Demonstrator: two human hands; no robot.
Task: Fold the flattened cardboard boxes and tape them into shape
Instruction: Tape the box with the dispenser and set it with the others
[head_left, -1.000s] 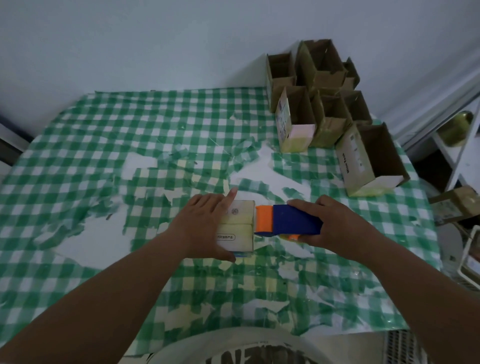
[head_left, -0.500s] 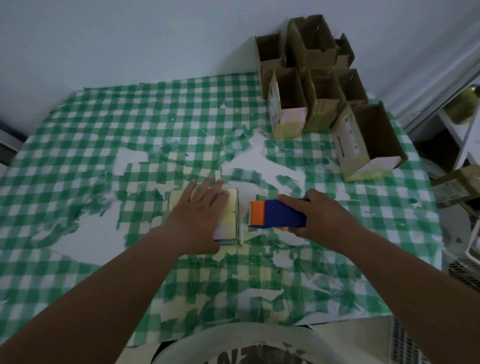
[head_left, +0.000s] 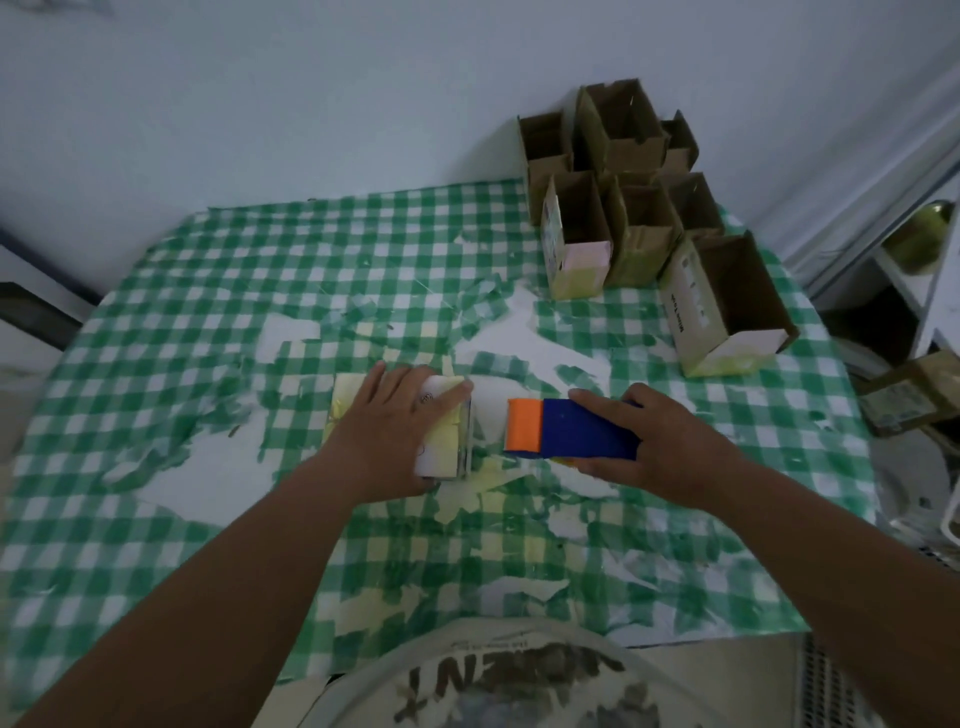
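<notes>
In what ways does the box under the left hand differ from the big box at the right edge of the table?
The box under the left hand is covered and pressed by the left hand, its pale taped side up; the big box stands free, untouched. The pressed box shows no opening, while the big box shows its brown, empty inside. The big box looks larger. Both are cardboard, resting on the checked tablecloth.

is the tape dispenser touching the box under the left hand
Apart. The head view shows a strip of tablecloth between the tape dispenser and the box.

Worn green checked tablecloth (head_left: 218, 322)
</notes>
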